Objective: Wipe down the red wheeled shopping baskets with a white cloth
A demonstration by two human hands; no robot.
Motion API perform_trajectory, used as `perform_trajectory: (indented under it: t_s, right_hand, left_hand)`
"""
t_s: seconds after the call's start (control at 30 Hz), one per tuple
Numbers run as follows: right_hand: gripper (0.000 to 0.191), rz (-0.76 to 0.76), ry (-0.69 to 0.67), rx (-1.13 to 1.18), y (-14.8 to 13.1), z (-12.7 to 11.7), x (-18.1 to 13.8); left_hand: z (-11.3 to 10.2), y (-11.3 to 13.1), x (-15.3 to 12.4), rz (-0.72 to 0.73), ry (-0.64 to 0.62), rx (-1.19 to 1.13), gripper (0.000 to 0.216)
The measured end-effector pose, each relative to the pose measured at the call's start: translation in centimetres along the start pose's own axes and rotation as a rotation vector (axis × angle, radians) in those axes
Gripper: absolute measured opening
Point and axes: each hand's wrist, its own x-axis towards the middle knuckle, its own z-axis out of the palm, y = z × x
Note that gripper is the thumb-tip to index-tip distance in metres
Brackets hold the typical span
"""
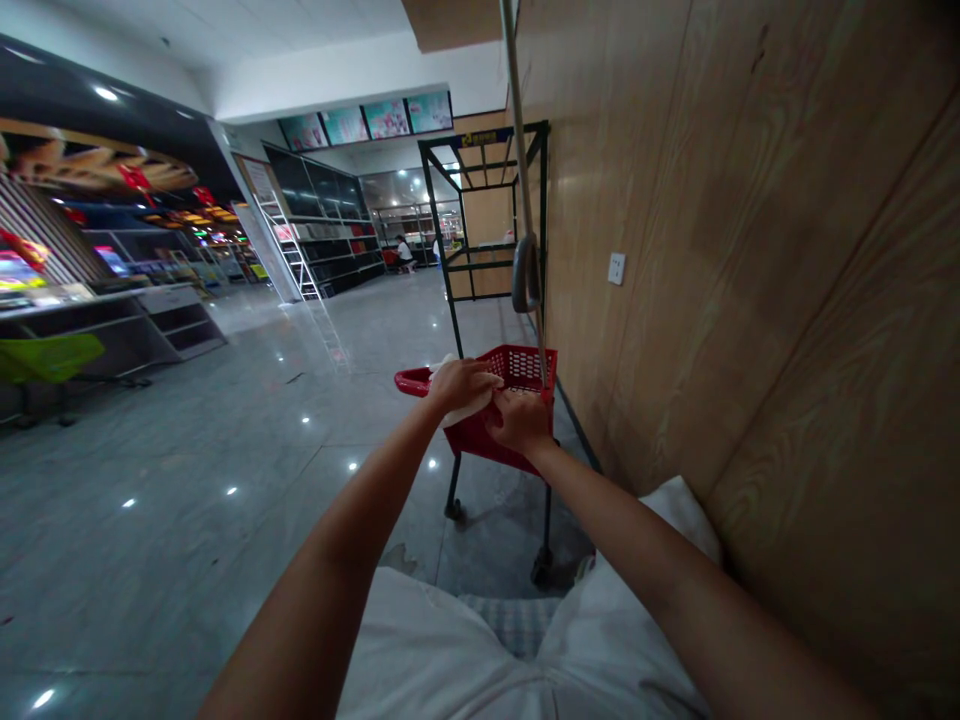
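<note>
A small red shopping basket cart (525,368) on dark legs with wheels stands in front of me beside a wood-panelled wall. My left hand (461,384) lies over its near rim with fingers curled, pressing a white cloth (465,409) against the basket's edge. My right hand (519,420) grips the near rim just to the right, fingers closed and touching the cloth's end. A long metal pole handle (525,200) with a grey grip rises from the basket's far right corner.
The wood wall (750,300) with a white socket (616,268) runs along the right. A green metal rack (487,220) stands behind the cart. Glossy grey floor spreads left toward counters, a ladder (292,250) and a green chair (45,360). A person sits far back.
</note>
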Motion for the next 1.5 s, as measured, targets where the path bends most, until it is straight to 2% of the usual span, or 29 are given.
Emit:
perform_trajectory:
  t_s: [0.1, 0.2, 0.27, 0.37, 0.43, 0.5, 0.57, 0.67, 0.77, 0.83, 0.97, 1.07, 1.2, 1.3, 1.4, 1.5]
  right_hand:
    - [0.042, -0.034, 0.019, 0.001, 0.5, 0.2, -0.1]
    - [0.045, -0.107, 0.016, 0.013, 1.4, 0.0, -0.3]
    - [0.046, -0.13, 0.01, 0.029, 2.0, -0.3, -0.5]
    - [0.045, -0.103, 0.026, 0.054, 2.6, -0.4, -0.6]
    - [0.042, -0.066, 0.048, 0.058, 2.7, -0.4, -0.6]
    - [0.04, -0.036, 0.067, 0.05, 2.7, -0.3, -0.5]
    - [0.037, -0.03, 0.077, 0.033, 2.8, -0.1, -0.4]
    - [0.033, -0.037, 0.087, -0.014, 3.1, 0.0, -0.2]
    - [0.031, -0.068, 0.093, -0.048, 3.8, 0.1, -0.2]
    - [0.031, -0.108, 0.105, -0.039, 4.4, 0.1, -0.2]
    - [0.034, -0.165, 0.134, 0.028, 5.2, 0.6, -0.4]
    - [0.037, -0.201, 0.185, 0.062, 5.0, 1.1, -0.4]
    - [0.039, -0.21, 0.252, 0.051, 4.3, 1.6, -0.4]
    - [0.039, -0.15, 0.232, 0.015, 4.1, 1.6, -0.2]
    - [0.038, -0.102, 0.177, -0.01, 4.3, 1.4, 0.0]
    - [0.037, -0.119, 0.148, -0.008, 4.6, 1.1, 0.2]
  left_hand:
    - [0.5, 1.4, -0.8, 0.083, 0.015, 0.076, 0.032]
    - [0.5, 1.0, -1.9, 0.09, 0.038, 0.107, 0.034]
    - [0.2, -0.4, -2.8, 0.056, 0.078, 0.099, 0.033]
    - [-0.1, -2.4, -4.3, -0.074, 0.155, 0.116, 0.034]
    - [0.2, -2.7, -4.9, -0.142, 0.205, 0.145, 0.033]
    - [0.8, -1.8, -5.0, -0.132, 0.245, 0.163, 0.032]
    - [1.6, 0.1, -4.5, -0.052, 0.26, 0.161, 0.032]
    - [2.5, 3.2, -3.0, 0.095, 0.202, 0.163, 0.031]
    - [2.3, 4.4, -1.6, 0.141, 0.109, 0.163, 0.03]
    - [1.7, 3.6, -1.4, 0.085, 0.081, 0.164, 0.033]
    - [0.5, 0.6, -2.9, -0.126, 0.096, 0.232, 0.042]
    - [0.7, 0.3, -4.2, -0.073, 0.113, 0.262, 0.044]
    - [2.4, 3.0, -4.3, -0.021, 0.217, 0.3, 0.04]
    - [3.2, 4.6, -3.1, 0.094, 0.164, 0.283, 0.032]
    - [2.6, 3.7, -1.8, 0.135, 0.073, 0.228, 0.031]
    - [1.5, 0.9, -1.8, -0.009, 0.071, 0.218, 0.036]
